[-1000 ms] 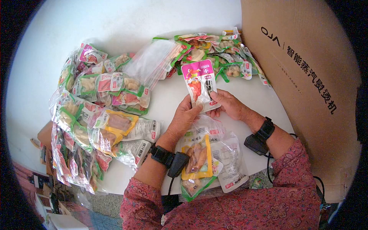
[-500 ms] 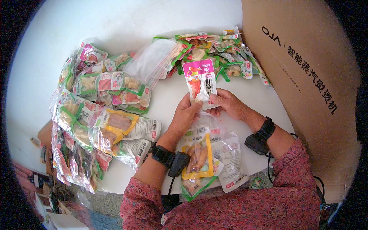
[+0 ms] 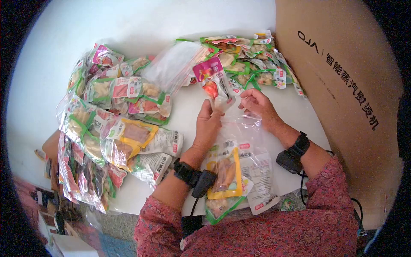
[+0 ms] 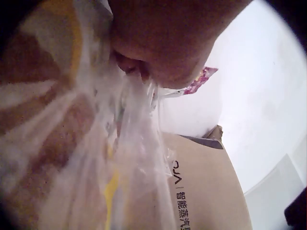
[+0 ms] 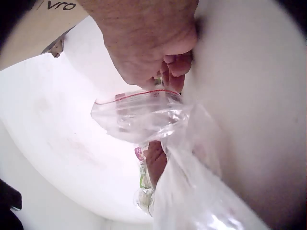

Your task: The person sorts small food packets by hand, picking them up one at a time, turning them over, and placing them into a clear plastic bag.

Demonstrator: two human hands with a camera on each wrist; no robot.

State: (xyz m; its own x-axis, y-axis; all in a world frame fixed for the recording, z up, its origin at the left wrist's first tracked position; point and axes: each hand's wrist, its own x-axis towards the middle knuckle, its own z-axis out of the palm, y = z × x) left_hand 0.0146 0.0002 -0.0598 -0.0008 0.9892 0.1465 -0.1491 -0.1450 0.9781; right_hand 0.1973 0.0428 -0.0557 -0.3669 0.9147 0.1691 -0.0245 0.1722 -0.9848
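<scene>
My left hand (image 3: 208, 128) grips the lower end of a pink-topped white food packet (image 3: 210, 81), which tilts to the left. A clear zip bag (image 3: 250, 139) stretches up from the table edge to both hands, with a yellow-framed packet (image 3: 229, 169) and other packets inside. My right hand (image 3: 263, 109) is at the bag's mouth, its fingers bent, thumb and index raised near the packet's right side. In the right wrist view the bag's red zip line (image 5: 158, 91) runs right under the right fingertips (image 5: 178, 66). The left fingertips are largely hidden in the left wrist view.
Filled bags of food packets (image 3: 124, 94) are heaped along the left of the white table (image 3: 184, 115). More filled bags (image 3: 252, 60) lie at the back, beside flat empty zip bags (image 3: 177, 64). A large cardboard box (image 3: 342, 107) walls off the right side.
The right hand has let go of the packet and moved slightly up and right. The packet now leans left in the left hand. The zip bag's mouth has risen towards the right hand.
</scene>
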